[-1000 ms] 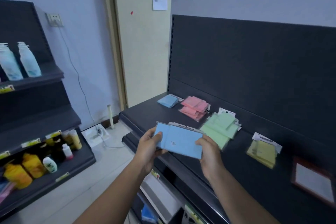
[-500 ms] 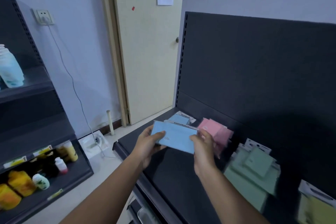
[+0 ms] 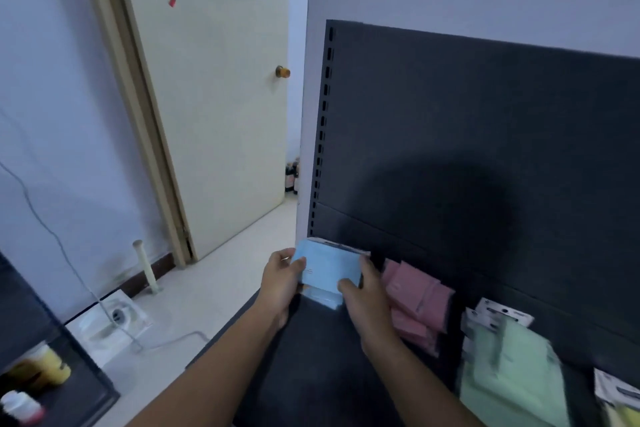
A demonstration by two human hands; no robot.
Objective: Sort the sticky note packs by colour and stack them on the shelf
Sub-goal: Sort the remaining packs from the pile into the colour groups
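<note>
Blue sticky note packs (image 3: 327, 270) sit in both hands, low over the far left corner of the dark shelf (image 3: 311, 357). The left hand (image 3: 280, 282) grips the left end and the right hand (image 3: 363, 291) grips the right end. The fingers (image 3: 298, 263) of both hands are curled round the packs, thumbs on top. Another blue pack (image 3: 322, 300) seems to lie on the shelf just under them. Pink packs (image 3: 415, 302) lie just to the right, and green packs (image 3: 509, 367) are nearer, on the right. The packs look light, thin and a bit bendy, with slippy wrap, so holding both short ends seems best. Half a second ago the hands held the packs higher and nearer. Now they are down by the blue pile.
</note>
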